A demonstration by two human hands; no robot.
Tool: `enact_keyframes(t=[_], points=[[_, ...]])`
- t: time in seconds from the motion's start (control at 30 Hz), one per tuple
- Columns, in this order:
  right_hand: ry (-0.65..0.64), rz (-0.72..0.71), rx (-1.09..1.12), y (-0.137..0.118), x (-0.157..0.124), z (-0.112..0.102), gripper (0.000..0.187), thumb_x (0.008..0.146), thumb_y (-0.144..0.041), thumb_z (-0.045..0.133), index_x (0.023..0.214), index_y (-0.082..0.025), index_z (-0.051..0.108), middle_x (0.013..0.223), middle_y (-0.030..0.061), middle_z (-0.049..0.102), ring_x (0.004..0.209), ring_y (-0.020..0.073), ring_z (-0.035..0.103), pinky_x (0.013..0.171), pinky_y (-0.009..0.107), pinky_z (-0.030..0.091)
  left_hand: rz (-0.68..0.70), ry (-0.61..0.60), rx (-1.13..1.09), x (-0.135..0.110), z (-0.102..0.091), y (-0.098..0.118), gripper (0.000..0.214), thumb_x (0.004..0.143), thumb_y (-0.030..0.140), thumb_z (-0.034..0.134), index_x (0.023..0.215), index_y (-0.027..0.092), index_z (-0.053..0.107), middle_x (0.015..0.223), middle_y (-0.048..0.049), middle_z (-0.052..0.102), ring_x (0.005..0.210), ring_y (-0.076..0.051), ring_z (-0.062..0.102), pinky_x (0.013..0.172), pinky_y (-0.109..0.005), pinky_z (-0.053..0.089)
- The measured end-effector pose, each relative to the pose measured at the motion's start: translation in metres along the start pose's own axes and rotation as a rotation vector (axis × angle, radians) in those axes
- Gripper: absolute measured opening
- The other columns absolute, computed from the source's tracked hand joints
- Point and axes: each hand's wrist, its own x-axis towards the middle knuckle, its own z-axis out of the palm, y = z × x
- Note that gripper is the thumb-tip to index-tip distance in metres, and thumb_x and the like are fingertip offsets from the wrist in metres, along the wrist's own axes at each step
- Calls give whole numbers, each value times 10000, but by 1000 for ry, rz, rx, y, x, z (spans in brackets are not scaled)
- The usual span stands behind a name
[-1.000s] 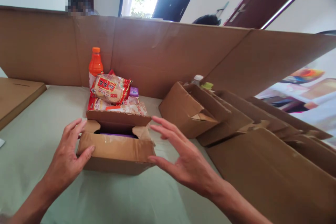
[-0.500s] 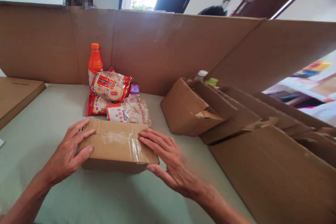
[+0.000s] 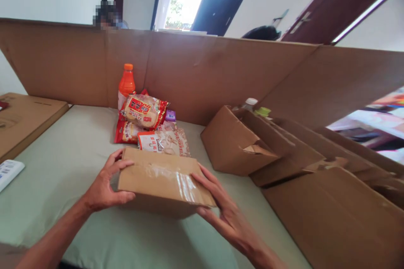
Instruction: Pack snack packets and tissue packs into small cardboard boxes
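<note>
A closed cardboard box (image 3: 160, 176) with clear tape along its top is between my hands. My left hand (image 3: 109, 185) grips its left end, fingers on the top edge and thumb on the near side. At the right end, my right hand (image 3: 217, 197) holds it with fingers on the taped top and thumb at the near corner. Just behind the box lie snack packs: a nut pouch (image 3: 167, 142), a red-and-clear rice cracker bag (image 3: 143, 111) and a red bag (image 3: 124, 131). An orange drink bottle (image 3: 126, 84) stands behind them, and a small purple pack (image 3: 171, 115) shows beside them.
A tall cardboard wall (image 3: 202, 71) runs along the back. Several cardboard boxes (image 3: 334, 214) crowd the right side, with a white-capped bottle (image 3: 250, 103) behind them. A flat carton (image 3: 34, 113) and a white device (image 3: 11, 173) lie left. A person (image 3: 107, 14) is beyond the wall.
The box now sits tilted and farther right in view, its near right corner lower. My left thumb has slid from the top to the near side. The camera view has shifted.
</note>
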Motion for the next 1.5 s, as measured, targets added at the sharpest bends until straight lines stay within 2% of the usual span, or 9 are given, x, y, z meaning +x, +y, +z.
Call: enact_keyframes(t=[0.17, 0.33, 0.5, 0.6, 0.7, 0.87, 1.13, 1.27, 1.5], points=[[-46, -62, 76, -22, 16, 13, 612, 953, -498, 579, 1520, -323, 429, 1651, 136, 277, 1458, 337, 383, 1098, 517, 456, -22, 120, 114, -45, -26, 13, 623, 714, 433, 806, 1299, 306, 634, 1562, -123, 384, 1424, -374, 429, 1144, -556, 391], [-229, -157, 307, -50, 101, 78, 674, 910, -600, 602, 1495, -287, 481, 1633, 149, 316, 1488, 334, 327, 1156, 555, 361, -205, 342, 324, -104, -90, -8, 595, 755, 534, 755, 1287, 296, 638, 1532, -129, 434, 1396, -386, 465, 1117, -561, 425], [-322, -201, 443, -60, 157, 126, 755, 915, -646, 560, 1537, -244, 413, 1643, 150, 293, 1521, 295, 258, 1211, 530, 261, -308, 458, 429, -127, -109, -18, 725, 801, 573, 684, 1441, 287, 499, 1546, -133, 431, 1404, -369, 455, 1108, -543, 445], [-326, -165, 478, -58, 169, 139, 777, 926, -658, 525, 1564, -249, 355, 1645, 130, 298, 1518, 281, 274, 1224, 516, 243, -315, 471, 421, -120, -111, -19, 765, 828, 571, 658, 1492, 273, 422, 1590, -150, 370, 1460, -370, 376, 1162, -577, 359], [-305, -114, 508, -56, 175, 146, 796, 924, -673, 509, 1568, -235, 345, 1631, 129, 331, 1502, 287, 311, 1218, 506, 268, -316, 417, 417, -111, -116, -19, 681, 805, 599, 675, 1382, 258, 553, 1628, -152, 288, 1496, -404, 297, 1180, -605, 307], [-189, -4, 545, -58, 187, 167, 764, 932, -691, 461, 1553, -257, 368, 1583, 103, 422, 1497, 275, 319, 1226, 503, 254, -331, 469, 387, -95, -117, -24, 582, 778, 542, 713, 1288, 275, 626, 1539, -126, 376, 1434, -379, 395, 1050, -528, 501], [7, 167, 556, -53, 188, 245, 690, 1005, -580, 318, 1537, -141, 330, 1518, 210, 469, 1428, 289, 433, 1160, 542, 364, -282, 710, 430, -72, -112, -47, 501, 719, 456, 751, 1175, 255, 693, 1330, -91, 456, 1192, -288, 571, 809, -376, 608], [9, 169, 547, -47, 173, 270, 653, 941, -504, 484, 1479, -140, 420, 1481, 228, 507, 1325, 330, 543, 1084, 576, 448, -324, 869, 593, -56, -147, -61, 513, 689, 469, 767, 1144, 240, 712, 1292, -85, 469, 1143, -277, 598, 886, -401, 585], [34, 120, 506, -36, 163, 277, 442, 881, -327, 551, 1301, -211, 623, 1334, 143, 650, 1233, 304, 614, 1081, 553, 481, -435, 1071, 751, 14, -252, -110, 529, 718, 372, 778, 1203, 192, 664, 1331, -121, 430, 1367, -319, 428, 1188, -439, 343]])
